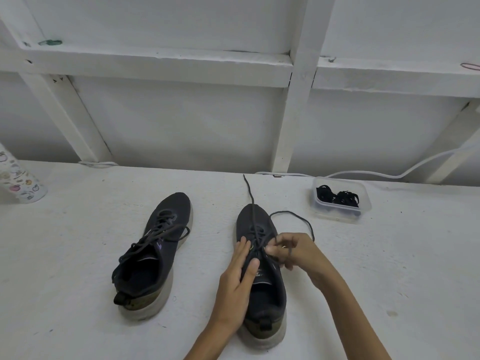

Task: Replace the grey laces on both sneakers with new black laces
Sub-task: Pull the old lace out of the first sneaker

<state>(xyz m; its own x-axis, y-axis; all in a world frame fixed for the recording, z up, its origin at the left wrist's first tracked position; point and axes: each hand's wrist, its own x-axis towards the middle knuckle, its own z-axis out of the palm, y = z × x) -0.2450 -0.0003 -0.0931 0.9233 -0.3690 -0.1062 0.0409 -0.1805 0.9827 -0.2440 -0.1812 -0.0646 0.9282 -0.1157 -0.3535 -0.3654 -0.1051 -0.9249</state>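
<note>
Two dark sneakers with pale soles stand on the white table. The left sneaker [153, 253] is laced with a grey lace, its loops hanging loose. On the right sneaker [262, 284], my left hand [236, 279] rests with straight fingers along the left side of the upper. My right hand [296, 252] pinches the grey lace [293, 216] at the eyelets. One lace end runs forward past the toe, the other curves out to the right. New black laces [337, 197] lie in a clear plastic tub [340, 216] at the back right.
A white table [78, 255] meets a white panelled wall. A patterned bottle [20, 178] lies at the far left. A white cable [389, 175] runs along the back edge behind the tub.
</note>
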